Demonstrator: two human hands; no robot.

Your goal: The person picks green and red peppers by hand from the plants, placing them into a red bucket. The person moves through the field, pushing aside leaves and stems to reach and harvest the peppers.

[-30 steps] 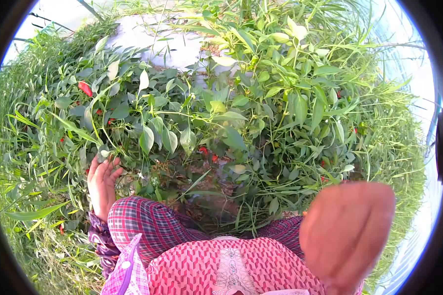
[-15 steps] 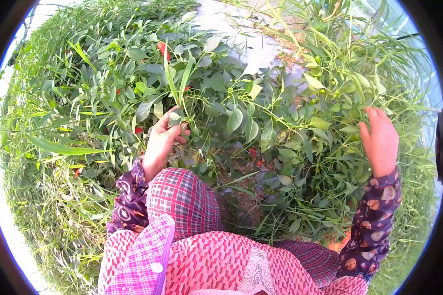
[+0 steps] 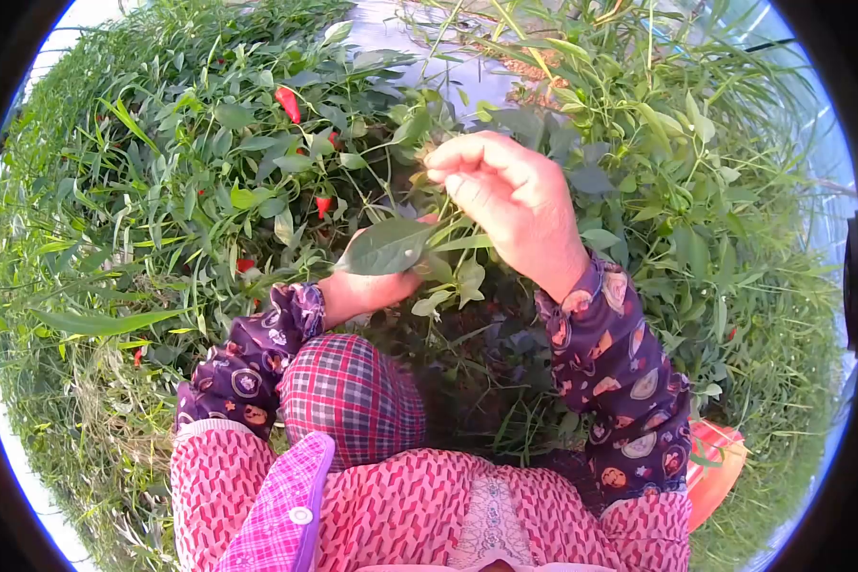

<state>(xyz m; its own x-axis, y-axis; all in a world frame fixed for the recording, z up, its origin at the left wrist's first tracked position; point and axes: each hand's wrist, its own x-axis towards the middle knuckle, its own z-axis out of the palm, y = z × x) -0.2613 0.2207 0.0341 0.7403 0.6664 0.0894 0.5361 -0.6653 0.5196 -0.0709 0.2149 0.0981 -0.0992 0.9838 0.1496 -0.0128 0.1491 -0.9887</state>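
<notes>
The right hand (image 3: 520, 205) is raised into the chilli plant (image 3: 419, 143), its fingers (image 3: 467, 153) pinched narrowly on something small at a stem tip; what is pinched cannot be made out. The left hand (image 3: 367, 286) is held lower among the branches, and most of it is hidden behind a broad leaf (image 3: 386, 246), so whether its fingers are closed on a stem cannot be told. Ripe red chillies (image 3: 287, 103) are seen hanging up and to the left of both hands, well apart from them. An orange container (image 3: 715, 467) is partly seen behind the right elbow. If the stem is pulled rather than nipped, a whole twig may be torn away; with the view blocked by leaves, an unripe fruit may be taken by mistake, or a picked one may be dropped into the thick grass (image 3: 86, 381).
</notes>
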